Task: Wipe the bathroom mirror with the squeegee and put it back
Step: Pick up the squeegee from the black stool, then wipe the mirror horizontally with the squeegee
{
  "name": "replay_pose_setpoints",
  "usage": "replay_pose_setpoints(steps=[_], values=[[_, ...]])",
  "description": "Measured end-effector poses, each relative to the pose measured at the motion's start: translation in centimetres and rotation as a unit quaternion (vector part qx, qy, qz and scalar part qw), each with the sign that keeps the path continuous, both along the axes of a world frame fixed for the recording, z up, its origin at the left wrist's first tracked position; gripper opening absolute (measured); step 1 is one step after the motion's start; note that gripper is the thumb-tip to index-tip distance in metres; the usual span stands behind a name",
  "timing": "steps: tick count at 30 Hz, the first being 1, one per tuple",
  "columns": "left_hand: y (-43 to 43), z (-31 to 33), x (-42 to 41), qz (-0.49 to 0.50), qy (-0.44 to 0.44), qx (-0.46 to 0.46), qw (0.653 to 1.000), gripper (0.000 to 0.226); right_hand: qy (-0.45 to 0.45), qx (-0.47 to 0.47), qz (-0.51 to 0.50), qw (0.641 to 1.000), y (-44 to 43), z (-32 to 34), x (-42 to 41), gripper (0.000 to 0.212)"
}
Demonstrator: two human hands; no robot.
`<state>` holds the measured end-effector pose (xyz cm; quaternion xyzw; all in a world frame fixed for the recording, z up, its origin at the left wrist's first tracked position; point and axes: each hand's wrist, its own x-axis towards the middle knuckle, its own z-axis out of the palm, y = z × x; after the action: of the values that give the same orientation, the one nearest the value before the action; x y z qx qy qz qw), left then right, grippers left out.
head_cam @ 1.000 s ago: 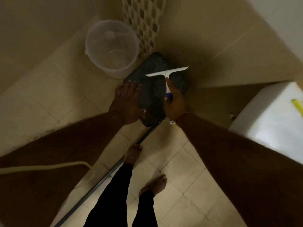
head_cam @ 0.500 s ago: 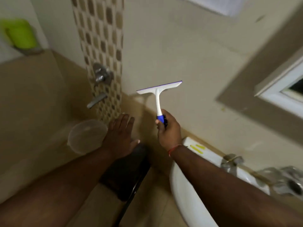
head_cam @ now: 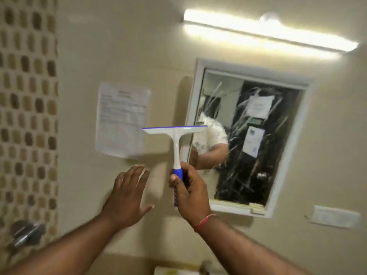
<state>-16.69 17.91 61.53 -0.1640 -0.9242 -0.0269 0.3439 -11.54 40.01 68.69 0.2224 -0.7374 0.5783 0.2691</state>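
1. The squeegee (head_cam: 175,135) stands upright in the right hand (head_cam: 191,192), its blade level at the top and overlapping the left edge of the mirror (head_cam: 258,135) in the view; whether the blade touches wall or glass cannot be told.
2. The right hand is wrapped in a fist round the blue grip at the bottom of the handle, thumb up the front. That grip looks ribbed and rubbery, the sensible place to hold; the smooth white neck above would likely slip when wet.
3. The tool is a slim T of moulded white plastic with a thin blue strip along the top edge. It probably weighs little and stays stiff, only the strip giving against glass.
4. The left hand (head_cam: 129,197) is empty, fingers spread wide, hovering near the wall below the paper notice (head_cam: 122,120).
5. The mirror is a flat pane in a white frame, streaked with pale smears, so wiping appears not yet done. Glass is hard but breakable: even, moderate pressure suits.
6. The wall is smooth beige tile, with a mosaic band at its left edge.
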Motion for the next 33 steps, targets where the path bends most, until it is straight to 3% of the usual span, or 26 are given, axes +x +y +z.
replay_pose_setpoints(steps=[8,12,17,22,27,33], values=[[6.9,15.5,0.0,-0.075,0.089,-0.035,0.993,0.148,0.056,-0.064,-0.067,0.994,6.4,9.4,2.1,0.036],[8.6,23.1,0.3,-0.053,0.136,-0.049,0.988,0.157,0.069,-0.040,-0.117,0.990,7.6,12.8,1.6,0.040],[9.4,29.4,0.8,0.015,0.142,-0.055,0.988,0.160,0.069,-0.056,-0.109,0.990,7.1,16.1,1.6,0.054],[10.2,31.5,0.1,0.055,0.127,-0.079,0.987,0.164,0.063,-0.092,-0.103,0.988,6.8,17.5,0.5,0.064],[10.8,31.0,-1.2,0.076,0.116,-0.112,0.984,0.154,0.062,-0.133,-0.112,0.983,6.9,17.6,-0.6,0.065],[10.8,30.6,-2.6,0.074,0.125,-0.111,0.983,0.163,0.084,-0.072,-0.173,0.979,7.0,18.0,-1.2,0.061]])
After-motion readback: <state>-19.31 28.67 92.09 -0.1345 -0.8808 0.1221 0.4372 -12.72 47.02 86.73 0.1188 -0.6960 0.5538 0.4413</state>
